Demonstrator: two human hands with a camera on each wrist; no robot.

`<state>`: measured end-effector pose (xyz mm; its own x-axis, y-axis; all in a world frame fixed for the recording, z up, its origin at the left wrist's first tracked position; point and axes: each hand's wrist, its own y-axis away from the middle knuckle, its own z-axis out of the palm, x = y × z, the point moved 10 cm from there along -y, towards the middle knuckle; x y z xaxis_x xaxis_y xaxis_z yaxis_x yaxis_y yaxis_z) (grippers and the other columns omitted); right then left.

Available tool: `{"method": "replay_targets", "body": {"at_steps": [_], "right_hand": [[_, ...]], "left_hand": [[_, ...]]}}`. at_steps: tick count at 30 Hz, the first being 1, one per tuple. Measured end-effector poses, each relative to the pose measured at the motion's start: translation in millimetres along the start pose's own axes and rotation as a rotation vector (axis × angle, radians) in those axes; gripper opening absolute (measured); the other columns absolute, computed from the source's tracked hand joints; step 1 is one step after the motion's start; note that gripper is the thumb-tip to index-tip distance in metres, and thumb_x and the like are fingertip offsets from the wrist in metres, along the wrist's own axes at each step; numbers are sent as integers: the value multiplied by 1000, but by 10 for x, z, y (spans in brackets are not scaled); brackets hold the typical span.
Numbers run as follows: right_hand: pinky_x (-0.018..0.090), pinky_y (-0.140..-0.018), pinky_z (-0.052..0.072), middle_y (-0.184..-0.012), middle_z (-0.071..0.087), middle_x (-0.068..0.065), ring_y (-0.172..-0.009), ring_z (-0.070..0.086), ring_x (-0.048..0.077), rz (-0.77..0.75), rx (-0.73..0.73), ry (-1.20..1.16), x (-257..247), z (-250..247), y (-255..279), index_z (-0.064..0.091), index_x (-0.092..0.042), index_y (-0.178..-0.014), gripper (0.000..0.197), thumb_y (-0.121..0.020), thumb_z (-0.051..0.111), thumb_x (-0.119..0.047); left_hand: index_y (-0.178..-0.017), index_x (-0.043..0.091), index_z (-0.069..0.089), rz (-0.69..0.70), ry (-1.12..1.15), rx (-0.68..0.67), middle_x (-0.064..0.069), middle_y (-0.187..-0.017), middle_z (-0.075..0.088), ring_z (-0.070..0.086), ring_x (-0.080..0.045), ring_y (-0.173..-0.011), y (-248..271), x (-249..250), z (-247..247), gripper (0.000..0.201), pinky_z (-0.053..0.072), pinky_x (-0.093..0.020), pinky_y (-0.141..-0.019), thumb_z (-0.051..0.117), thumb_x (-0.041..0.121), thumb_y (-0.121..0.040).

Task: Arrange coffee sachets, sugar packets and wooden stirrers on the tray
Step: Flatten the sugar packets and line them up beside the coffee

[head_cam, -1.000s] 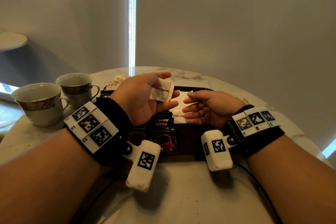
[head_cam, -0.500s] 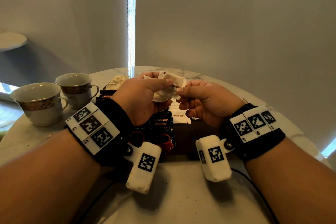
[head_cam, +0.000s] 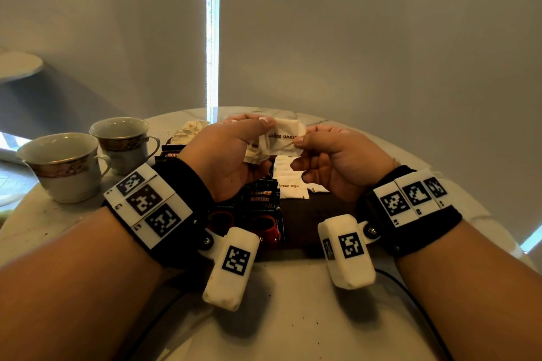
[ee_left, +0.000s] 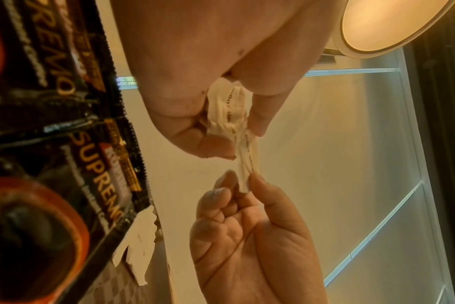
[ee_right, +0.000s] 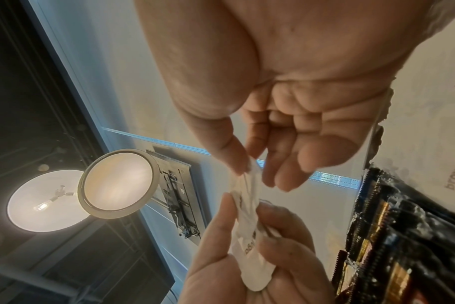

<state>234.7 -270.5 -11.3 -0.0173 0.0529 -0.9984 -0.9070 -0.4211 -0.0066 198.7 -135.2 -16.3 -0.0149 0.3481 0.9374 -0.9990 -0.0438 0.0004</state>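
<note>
My left hand (head_cam: pixel 234 149) holds a small bunch of white brown-sugar packets (head_cam: pixel 281 138) above the dark tray (head_cam: pixel 308 214). My right hand (head_cam: pixel 319 152) pinches the right end of the top packet between thumb and forefinger. The left wrist view shows the bunched packets (ee_left: pixel 229 109) in my left fingers and the pinched packet end (ee_left: pixel 247 174). In the right wrist view the same packets (ee_right: pixel 249 236) sit between both hands. Black coffee sachets (head_cam: pixel 261 208) lie on the tray's left part, and more sugar packets (head_cam: pixel 289 182) lie beside them. No wooden stirrers are visible.
Two gold-rimmed teacups (head_cam: pixel 61 164) (head_cam: pixel 123 141) stand at the left of the round marble table (head_cam: pixel 293 316). A crumpled pale wrapper (head_cam: pixel 189 132) lies behind the tray. A black cable (head_cam: pixel 410 296) runs across the near right of the table.
My right hand rose from over the tray to meet the left and took hold of a packet's end. Both hands lifted slightly, and the packet is now drawn out to the right.
</note>
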Motion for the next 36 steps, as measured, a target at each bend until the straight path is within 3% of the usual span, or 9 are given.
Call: {"method": "replay_targets", "body": {"at_steps": [8,12,18,21,24,28,32,34,36], "right_hand": [[26,-51,48,-97,61,19,-68,66,21,7,29,1,1,-23,4,60,-2,-105,14,-92,60,-7],[26,-55,50,-87,69,12,-70,69,21,-16,78,-53,-31,-83,0,62,-7,-94,5,-95,57,-7],[32,-62,59,-86,66,13,-72,68,22,-59,181,-266,-78,-184,-26,58,-3,-106,14,-97,49,-7],[28,-55,55,-71,69,5,-60,68,16,-86,255,-266,-106,-258,-4,60,-9,-95,8,-97,53,-7],[25,-48,52,-62,69,4,-52,67,14,-119,188,-257,-153,-147,45,63,-7,-92,9,-96,56,-4],[27,-52,55,-74,71,8,-63,70,17,-126,90,-182,-169,-2,68,64,-3,-100,9,-93,58,0],[35,-63,58,-94,69,18,-75,69,24,-115,44,-188,-144,51,50,59,3,-115,31,-87,66,-8],[34,-63,50,-100,68,19,-73,66,23,-110,47,-143,-128,47,51,56,3,-124,45,-86,68,-16],[30,-58,44,-91,70,14,-66,64,18,-106,78,-104,-114,-13,42,56,-2,-122,34,-91,62,-13]], "left_hand": [[-97,13,66,-5,21,14,-11,-92,72,71,-23,-71,5,5,-6,5,55,-27,-50,63,8,-96],[-98,13,67,-45,16,14,-14,-98,72,69,-22,-71,17,-31,1,5,54,-27,-50,64,10,-95],[-122,7,66,-122,-23,37,-13,-97,65,67,-18,-66,30,-105,-14,32,53,-26,-49,69,20,-93],[-128,4,63,-149,-14,19,-13,-102,64,63,-19,-70,37,-128,1,43,51,-25,-49,71,22,-90],[-121,7,67,-145,-40,-27,-7,-97,67,62,-15,-67,52,-138,50,36,48,-23,-54,72,26,-90],[-111,14,69,-122,-107,-73,-6,-99,68,60,-14,-72,50,-141,80,31,48,-23,-53,75,27,-84],[-96,12,63,-97,-58,-63,-11,-87,70,63,-15,-65,51,-99,93,6,50,-23,-48,66,8,-93],[-97,11,60,-68,-1,-39,-13,-86,71,67,-16,-61,41,-57,76,8,54,-24,-50,61,3,-96],[-103,9,58,-43,54,-33,-17,-94,71,70,-19,-64,32,-25,58,10,58,-26,-55,59,2,-96]]}}
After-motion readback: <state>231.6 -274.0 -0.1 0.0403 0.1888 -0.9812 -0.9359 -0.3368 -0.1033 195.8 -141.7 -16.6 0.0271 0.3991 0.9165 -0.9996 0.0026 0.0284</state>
